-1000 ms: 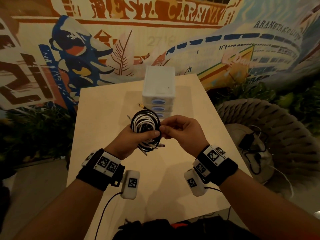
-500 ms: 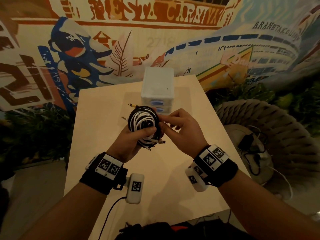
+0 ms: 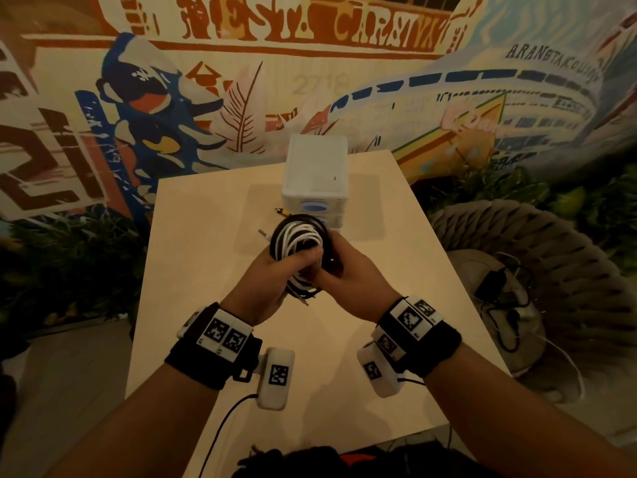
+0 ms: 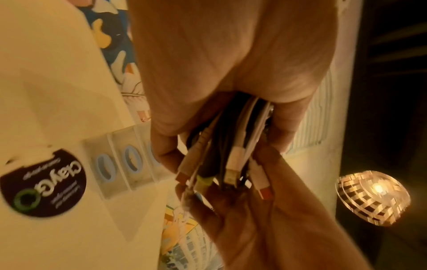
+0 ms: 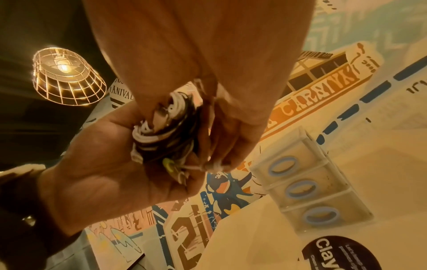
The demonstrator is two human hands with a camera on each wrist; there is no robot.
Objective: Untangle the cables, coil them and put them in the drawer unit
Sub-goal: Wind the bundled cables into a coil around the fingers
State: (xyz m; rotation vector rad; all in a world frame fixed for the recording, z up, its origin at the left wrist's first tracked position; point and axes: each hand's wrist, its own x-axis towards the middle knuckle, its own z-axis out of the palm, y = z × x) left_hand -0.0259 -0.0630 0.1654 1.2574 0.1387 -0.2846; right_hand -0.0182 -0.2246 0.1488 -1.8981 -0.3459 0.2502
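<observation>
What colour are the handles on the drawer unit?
The handles of the drawer unit are light blue, clearest in the right wrist view.

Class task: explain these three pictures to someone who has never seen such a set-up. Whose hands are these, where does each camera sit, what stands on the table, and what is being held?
There is no machine here: a person works with bare hands. The wide picture comes from a camera worn on the head, looking down. The other two come from cameras strapped to the wrists, each looking along its hand, so they look tilted and very close.

The left hand grips a coil of black and white cables. The right hand pinches the same coil from the other side. The left wrist view shows the plug ends sticking out of the bundle.

On the pale table stands a white drawer unit with three blue-handled drawers, all closed.
</observation>
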